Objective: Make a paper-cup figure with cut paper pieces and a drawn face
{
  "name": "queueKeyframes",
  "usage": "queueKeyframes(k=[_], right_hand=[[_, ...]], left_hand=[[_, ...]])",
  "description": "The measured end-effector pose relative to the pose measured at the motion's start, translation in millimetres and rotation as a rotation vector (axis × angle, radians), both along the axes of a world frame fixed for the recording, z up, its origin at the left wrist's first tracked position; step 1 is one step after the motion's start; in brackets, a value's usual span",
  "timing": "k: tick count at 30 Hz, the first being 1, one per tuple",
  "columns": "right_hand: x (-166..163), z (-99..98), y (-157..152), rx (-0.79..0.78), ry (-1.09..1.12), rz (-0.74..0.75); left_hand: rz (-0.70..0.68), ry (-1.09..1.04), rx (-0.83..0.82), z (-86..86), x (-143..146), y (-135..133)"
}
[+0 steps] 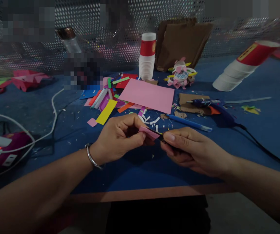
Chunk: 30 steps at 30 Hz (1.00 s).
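Note:
Between the thumb and fingers of my left hand (120, 138) is a small piece of pink paper (150, 132). My right hand (191, 148) is closed around a dark slim tool (159, 136), whose tip end lies against the paper; the fingers hide most of it, and its kind cannot be made out. Both hands meet above the front part of the blue table. Just beyond them lie a large sheet of pink paper (148, 94), a yellow paper strip (106, 112), white paper curls (152, 121) and a blue pen (190, 123).
A glue gun (218, 109) rests on cardboard at right, its black cord trailing to the edge. Stacked paper cups (146, 66) stand at the back; another stack (237, 70) leans at right. A paper craft (181, 74) sits near upright cardboard (181, 42). White cables (53, 110) cross the left.

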State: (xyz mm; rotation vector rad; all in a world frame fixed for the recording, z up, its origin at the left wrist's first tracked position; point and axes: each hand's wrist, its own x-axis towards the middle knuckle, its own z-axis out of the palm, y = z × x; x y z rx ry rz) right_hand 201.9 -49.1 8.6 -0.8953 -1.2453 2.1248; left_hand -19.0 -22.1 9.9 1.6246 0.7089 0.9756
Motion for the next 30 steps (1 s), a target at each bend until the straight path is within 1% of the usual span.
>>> queueKeyframes(k=[8,15,22,26,30], right_hand=[[-2.1,-1.0,2.0,-0.024,-0.009,0.02],[-2.0,2.4,-0.8,-0.018,-0.011,0.031],[-1.8,-1.1,-0.1,-0.009,-0.004,0.042],[-1.8,0.7,-2.5,0.01,-0.019,0.05],[-2.7,3.9,-1.6,0.016,-0.001,0.013]], left_hand=[[-0.005,0.028,0.011,0.2,0.8,-1.0],[0.005,0.068,0.029,2.1,1.7,-2.7],[0.016,0.063,0.034,0.4,2.7,-4.3],[0.029,0.138,0.098,2.1,0.5,-8.5],[0.006,0.247,0.192,3.1,3.0,-14.8]])
